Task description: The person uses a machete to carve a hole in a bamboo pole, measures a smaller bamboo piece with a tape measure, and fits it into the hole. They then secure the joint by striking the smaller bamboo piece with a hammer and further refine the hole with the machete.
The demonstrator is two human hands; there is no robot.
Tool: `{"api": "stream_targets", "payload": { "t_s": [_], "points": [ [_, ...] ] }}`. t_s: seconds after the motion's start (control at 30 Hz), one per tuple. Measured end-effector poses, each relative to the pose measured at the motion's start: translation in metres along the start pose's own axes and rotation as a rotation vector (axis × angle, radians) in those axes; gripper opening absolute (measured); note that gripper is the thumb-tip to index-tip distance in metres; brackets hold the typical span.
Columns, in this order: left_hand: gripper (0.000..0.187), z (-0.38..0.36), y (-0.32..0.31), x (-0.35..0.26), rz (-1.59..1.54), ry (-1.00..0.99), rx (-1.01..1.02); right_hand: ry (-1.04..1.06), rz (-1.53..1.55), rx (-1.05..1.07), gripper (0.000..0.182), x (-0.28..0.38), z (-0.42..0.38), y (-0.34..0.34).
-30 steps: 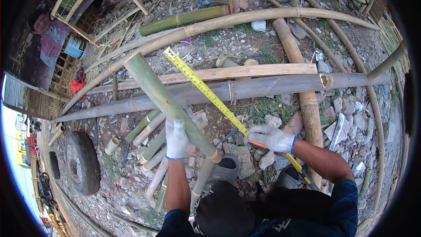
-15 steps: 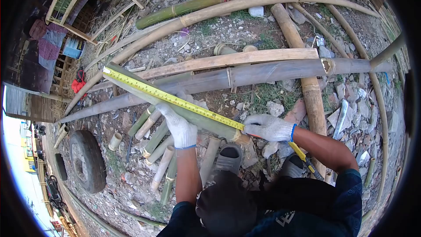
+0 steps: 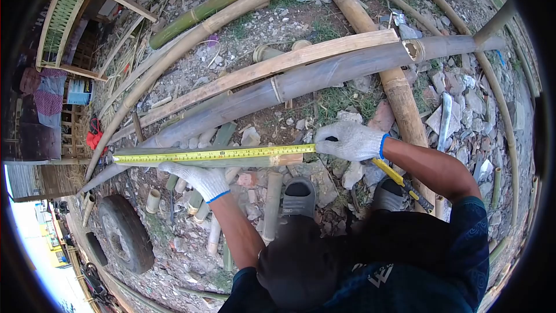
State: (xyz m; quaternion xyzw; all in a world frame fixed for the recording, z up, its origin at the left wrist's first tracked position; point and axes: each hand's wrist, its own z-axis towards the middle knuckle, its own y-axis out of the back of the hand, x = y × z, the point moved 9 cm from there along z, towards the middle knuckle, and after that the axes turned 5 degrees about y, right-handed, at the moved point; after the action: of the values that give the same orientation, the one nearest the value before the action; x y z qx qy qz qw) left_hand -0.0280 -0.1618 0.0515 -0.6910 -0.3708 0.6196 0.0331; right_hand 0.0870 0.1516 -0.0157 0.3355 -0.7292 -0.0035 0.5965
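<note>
A yellow tape measure's blade (image 3: 214,155) is stretched along a split length of bamboo (image 3: 260,162), which lies nearly level across the view. Supporting the bamboo from below toward its left part is my left hand (image 3: 200,181) in a white knit glove, its fingers closed round it. At the tape's right end, just beyond the bamboo's cut end, my gloved right hand (image 3: 350,140) grips the tape measure; its case is mostly hidden by the glove. A yellow-and-black handled tool (image 3: 402,182) slants below my right wrist.
A long grey bamboo pole (image 3: 341,69) and a flat wooden strip (image 3: 255,78) run across in front, over a thick tan pole (image 3: 399,98). Short bamboo pieces (image 3: 272,206) lie near my feet. An old tyre (image 3: 124,235) is at left, a long blade (image 3: 445,122) on rubble at right.
The bamboo and tape have turned from a steep slant to nearly level, the left end coming down and the right end rising. My left hand has shifted left along the bamboo.
</note>
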Motion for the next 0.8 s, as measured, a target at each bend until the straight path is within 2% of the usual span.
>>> {"api": "stream_targets", "payload": {
  "t_s": [0.2, 0.3, 0.4, 0.5, 0.6, 0.8],
  "points": [
    [0.093, 0.021, 0.014, 0.006, -0.022, 0.018, 0.056, 0.007, 0.018, -0.008, 0.038, 0.001, -0.003, 0.0],
    [0.094, 0.018, 0.017, 0.009, -0.028, 0.023, 0.021, 0.024, 0.0, -0.034, 0.032, 0.001, -0.004, 0.001],
    [0.107, 0.023, 0.027, 0.011, 0.041, 0.015, 0.016, 0.005, 0.005, -0.01, 0.033, -0.001, -0.003, -0.001],
    [0.082, 0.027, 0.033, 0.018, -0.095, 0.085, 0.019, -0.014, 0.002, 0.011, 0.034, -0.002, -0.003, -0.002],
    [0.082, 0.027, 0.037, 0.02, -0.094, 0.094, -0.015, 0.013, -0.001, -0.012, 0.034, -0.002, -0.003, -0.002],
    [0.085, 0.031, 0.039, 0.026, -0.112, 0.151, 0.065, -0.008, 0.009, 0.004, 0.036, -0.005, -0.001, -0.004]
  ]
}}
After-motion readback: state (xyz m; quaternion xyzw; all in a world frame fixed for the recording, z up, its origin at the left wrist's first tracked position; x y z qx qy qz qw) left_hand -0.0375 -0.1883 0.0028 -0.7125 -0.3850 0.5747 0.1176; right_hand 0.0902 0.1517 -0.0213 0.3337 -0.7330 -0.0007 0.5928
